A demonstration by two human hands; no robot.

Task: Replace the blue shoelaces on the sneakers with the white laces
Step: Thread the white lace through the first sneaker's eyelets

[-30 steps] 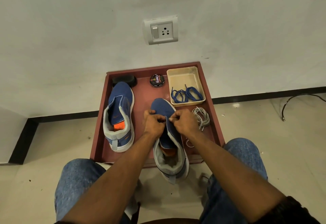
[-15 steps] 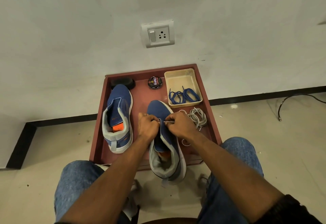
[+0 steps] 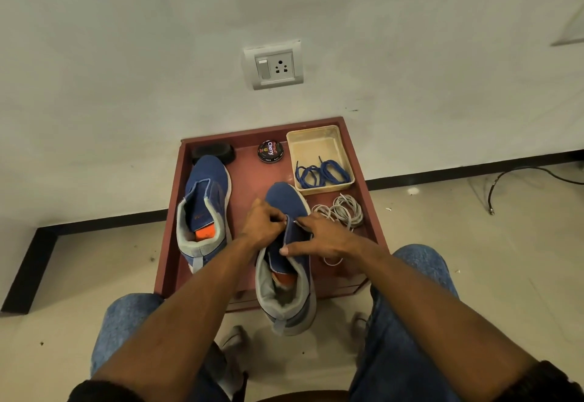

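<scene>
Blue sneaker (image 3: 286, 202), laceless, lies at the table's (image 3: 246, 177) 5 o'clock; left grip (image 3: 264, 223) pinches its eyelet flap, right grip (image 3: 319, 237) pinches a white lace (image 3: 344, 212) tip. Eyelets hidden.

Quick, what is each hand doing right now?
Left hand: fingers curled, pinching the edge of the blue fabric sneaker.
Right hand: fingers spread over the same sneaker; what it holds cannot be told.

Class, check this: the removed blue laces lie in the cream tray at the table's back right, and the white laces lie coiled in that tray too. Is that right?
Not quite. The head view shows the blue laces in the cream tray, but the white laces lie coiled on the red table, just in front of that tray.
</scene>
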